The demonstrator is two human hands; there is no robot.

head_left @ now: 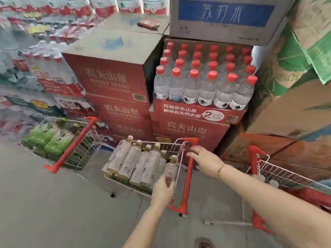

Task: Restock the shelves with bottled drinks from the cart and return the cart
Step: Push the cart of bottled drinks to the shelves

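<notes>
**Inspector:** Backdrop?

**Assistant:** Red cartons [114, 83] are stacked at centre. Beside them, on more red cartons, sits an open case [197, 111] of red-capped water bottles [202, 81], with a grey box [223, 18] on top. Shrink-wrapped packs [53, 76] stand to the left, brown and green boxes [295, 77] to the right. The floor [53, 203] is grey.

**Inspector:** Carts?

**Assistant:** Three wire carts with red handles. The cart [168, 143] in the middle stands against the red cartons. The left cart [86, 149] carries green-labelled bottles [52, 140]. The right cart [286, 174] is partly cut off by the frame; contents unclear.

**Inspector:** The task's bottles?

**Assistant:** Pale-labelled bottles [136, 161] lie in a row in the middle cart, caps toward its far rim, from left edge to right edge.

**Inspector:** Hands?

**Assistant:** Right hand [206, 161]: fingers straight and spread over the far end of the cart's handle [188, 176], gripping nothing. Left hand [163, 190]: at the cart's near right corner, against the base of the bottle nearest the handle. It is blurred. The fingers seem curled, but I cannot tell whether they hold the bottle.
</notes>
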